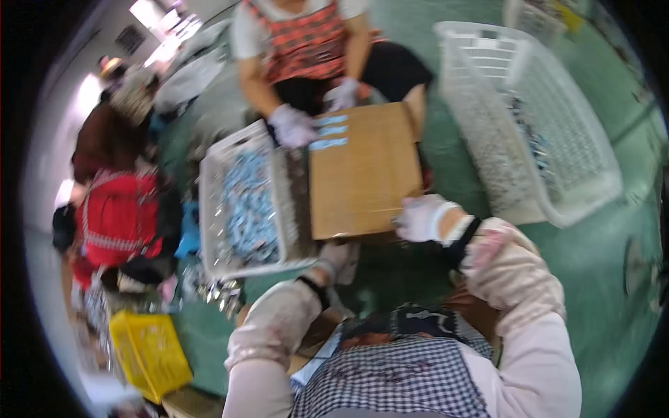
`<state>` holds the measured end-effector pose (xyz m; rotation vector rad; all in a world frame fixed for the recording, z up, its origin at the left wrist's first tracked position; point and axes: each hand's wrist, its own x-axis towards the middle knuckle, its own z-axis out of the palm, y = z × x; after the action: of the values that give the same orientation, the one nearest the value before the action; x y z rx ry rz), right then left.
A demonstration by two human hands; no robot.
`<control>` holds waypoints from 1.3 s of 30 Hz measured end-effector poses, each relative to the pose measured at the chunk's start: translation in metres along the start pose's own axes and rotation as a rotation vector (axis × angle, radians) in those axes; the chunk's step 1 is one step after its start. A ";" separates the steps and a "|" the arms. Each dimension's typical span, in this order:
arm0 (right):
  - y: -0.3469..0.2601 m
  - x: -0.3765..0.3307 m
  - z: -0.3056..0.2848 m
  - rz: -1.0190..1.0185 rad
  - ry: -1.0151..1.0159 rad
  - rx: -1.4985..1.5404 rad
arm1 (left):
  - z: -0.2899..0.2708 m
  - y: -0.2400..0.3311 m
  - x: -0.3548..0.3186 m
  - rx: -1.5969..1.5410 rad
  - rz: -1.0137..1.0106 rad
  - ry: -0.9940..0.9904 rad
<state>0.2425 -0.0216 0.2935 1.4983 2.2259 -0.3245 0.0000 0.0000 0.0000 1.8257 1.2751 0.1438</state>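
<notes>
Brown rectangular cardboard box (366, 181) beside white plastic basket (261, 269) looks closed on top, what remains unclear; white-gloved right hand (422, 217) holds its near right corner, pale-gloved left hand's (339, 256) grip can't be told.

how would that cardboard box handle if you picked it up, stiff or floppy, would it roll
The cardboard box would probably feel fairly stiff, since its top looks flat and its edges fairly straight. It seems unlikely to roll, given its square corners. It might be heavier than it looks if packed, but its contents are hidden.
</notes>
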 end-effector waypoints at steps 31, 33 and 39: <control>-0.485 0.143 -0.075 -0.457 -0.218 -0.276 | -0.250 -0.234 -0.433 -0.636 -0.800 0.267; -0.486 0.142 -0.074 -0.454 -0.222 -0.264 | -0.251 -0.233 -0.434 -0.601 -0.800 0.256; -0.488 0.134 -0.084 -0.434 -0.251 -0.288 | -0.250 -0.226 -0.435 -0.608 -0.753 0.253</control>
<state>-0.2681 -0.0651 0.2804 0.7764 2.2580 -0.2885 -0.4957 -0.1836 0.1519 0.7655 1.7740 0.3088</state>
